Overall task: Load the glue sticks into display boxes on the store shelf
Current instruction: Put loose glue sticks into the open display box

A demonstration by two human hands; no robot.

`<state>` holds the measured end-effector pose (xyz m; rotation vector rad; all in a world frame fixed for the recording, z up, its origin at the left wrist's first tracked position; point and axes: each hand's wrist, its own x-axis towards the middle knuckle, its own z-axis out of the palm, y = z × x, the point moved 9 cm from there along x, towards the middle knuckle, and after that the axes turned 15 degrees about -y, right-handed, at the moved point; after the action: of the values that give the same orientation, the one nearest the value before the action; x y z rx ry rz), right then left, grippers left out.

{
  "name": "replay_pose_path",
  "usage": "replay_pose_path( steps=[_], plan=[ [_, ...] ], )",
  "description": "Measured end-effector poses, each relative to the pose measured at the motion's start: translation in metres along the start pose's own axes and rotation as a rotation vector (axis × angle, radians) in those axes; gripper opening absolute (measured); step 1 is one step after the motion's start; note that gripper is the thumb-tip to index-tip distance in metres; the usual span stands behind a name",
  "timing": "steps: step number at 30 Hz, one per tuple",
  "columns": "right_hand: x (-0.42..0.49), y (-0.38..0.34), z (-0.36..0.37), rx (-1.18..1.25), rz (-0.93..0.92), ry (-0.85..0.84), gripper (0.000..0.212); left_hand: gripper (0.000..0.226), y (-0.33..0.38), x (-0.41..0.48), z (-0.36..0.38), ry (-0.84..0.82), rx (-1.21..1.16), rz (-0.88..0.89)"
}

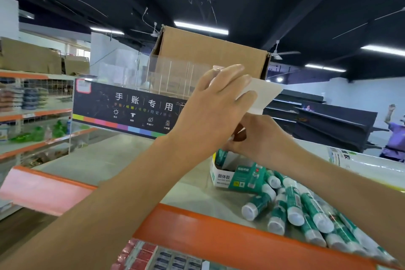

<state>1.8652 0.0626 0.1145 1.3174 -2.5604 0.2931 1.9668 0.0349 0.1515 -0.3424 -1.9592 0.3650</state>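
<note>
Glue sticks [306,210] heaped on shelf [122,160]; left hand [219,105] spread flat on display box [228,178] white flap [266,94], right hand [260,138] pinching it.

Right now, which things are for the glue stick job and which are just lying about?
Job: glue sticks, display box, white card flap.
Lying about: brown cardboard box, clear acrylic organiser, black sign, green bottles.
</note>
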Motion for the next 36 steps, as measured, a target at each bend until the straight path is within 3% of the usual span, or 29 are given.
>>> replay_pose_path(
  steps=[12, 20, 30, 33, 36],
  plan=[
    [0.000, -0.001, 0.003, -0.038, 0.019, -0.039, 0.030, 0.036, -0.002, -0.003, 0.001, -0.010, -0.003, -0.005],
    [0.007, -0.003, 0.004, 0.081, -0.024, -0.128, 0.017, 0.042, -0.005, 0.001, 0.001, -0.041, -0.041, -0.011],
    [0.010, -0.003, 0.004, 0.123, -0.062, -0.138, 0.020, 0.045, -0.006, 0.001, 0.004, -0.112, -0.082, -0.040],
    [0.004, -0.005, 0.001, 0.044, -0.087, -0.152, 0.031, 0.048, -0.007, 0.000, 0.003, -0.099, -0.093, -0.042],
    [-0.006, -0.007, 0.000, 0.009, -0.106, -0.152, 0.022, 0.048, -0.007, 0.000, 0.004, -0.098, -0.119, -0.043]
  ],
)
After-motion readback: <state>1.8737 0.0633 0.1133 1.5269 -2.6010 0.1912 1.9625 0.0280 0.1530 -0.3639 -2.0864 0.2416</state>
